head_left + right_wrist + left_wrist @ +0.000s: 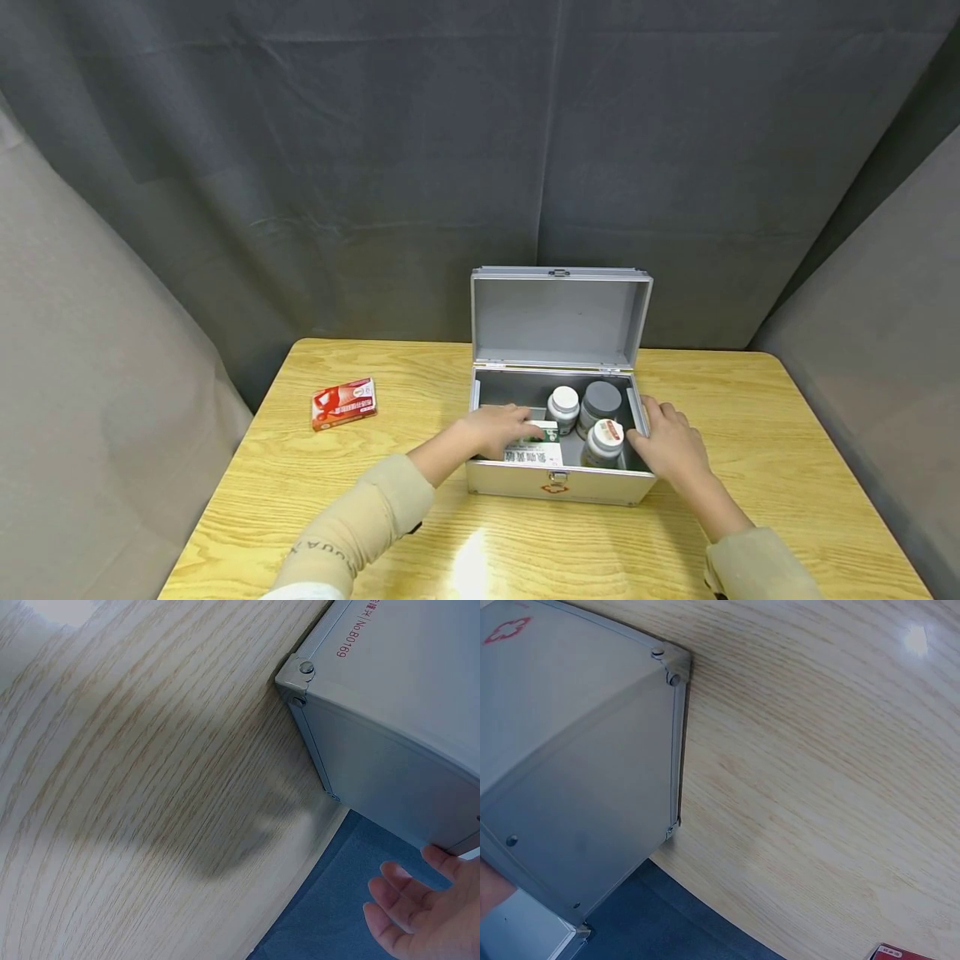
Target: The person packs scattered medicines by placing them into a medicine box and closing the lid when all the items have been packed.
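An aluminium first-aid case [558, 483] stands on the table with its lid raised. My left hand [501, 429] reaches over the left wall and holds a white-and-green medicine box [536, 452] inside at the front left; its thumb is partly hidden. Beside that box stand a white bottle [562, 406], a grey-capped bottle [602, 402] and a white-capped bottle with a red label [603, 440]. My right hand [670, 439] rests at the case's right rim, thumb touching the edge. In the right wrist view, its fingers [397, 892] are relaxed and spread outside the wall.
A red-and-white medicine box [344, 404] lies on the left part of the wooden table [427, 375]. The case's open lid [558, 321] leans up at the back, near the dark curtain [405, 192]. Light fabric hangs on both sides.
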Demonstrator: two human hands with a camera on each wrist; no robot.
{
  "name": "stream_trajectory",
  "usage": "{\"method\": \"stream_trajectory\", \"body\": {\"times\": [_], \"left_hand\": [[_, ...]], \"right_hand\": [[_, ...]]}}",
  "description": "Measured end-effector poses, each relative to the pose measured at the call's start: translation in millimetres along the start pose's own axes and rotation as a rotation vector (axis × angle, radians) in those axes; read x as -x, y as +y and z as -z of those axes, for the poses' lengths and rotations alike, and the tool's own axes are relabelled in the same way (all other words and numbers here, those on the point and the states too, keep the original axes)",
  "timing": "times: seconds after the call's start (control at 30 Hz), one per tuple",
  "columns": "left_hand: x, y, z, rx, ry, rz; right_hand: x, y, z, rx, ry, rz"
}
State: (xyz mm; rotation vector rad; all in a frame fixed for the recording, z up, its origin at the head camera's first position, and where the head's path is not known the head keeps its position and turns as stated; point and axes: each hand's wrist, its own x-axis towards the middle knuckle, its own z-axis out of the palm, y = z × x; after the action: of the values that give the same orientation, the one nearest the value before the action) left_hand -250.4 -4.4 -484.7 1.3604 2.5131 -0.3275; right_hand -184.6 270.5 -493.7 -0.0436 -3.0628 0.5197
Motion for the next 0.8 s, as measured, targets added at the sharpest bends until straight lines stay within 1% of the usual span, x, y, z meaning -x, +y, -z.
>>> {"method": "stream_trajectory", "body": {"times": [0.1, 0.33, 0.57, 0.8], "left_hand": [[-1.3, 0.9, -1.4, -0.022, -0.013, 0.007], [-0.9, 4.1, -2.1, -0.092, 0.002, 0.013], [-1.0, 7.2, -3.1, -0.179, -0.001, 0.029], [-3.1, 7.2, -5.9, -0.226, 0.005, 0.031]], "right_hand": [[-0.2, 0.0, -0.2, 0.0, 0.001, 0.0], [-0.1, -0.1, 0.0, -0.007, 0.0, -0.002], [0.1, 0.1, 0.1, -0.008, 0.002, -0.001], [0.3, 0.4, 0.2, -0.011, -0.002, -0.002]]}}
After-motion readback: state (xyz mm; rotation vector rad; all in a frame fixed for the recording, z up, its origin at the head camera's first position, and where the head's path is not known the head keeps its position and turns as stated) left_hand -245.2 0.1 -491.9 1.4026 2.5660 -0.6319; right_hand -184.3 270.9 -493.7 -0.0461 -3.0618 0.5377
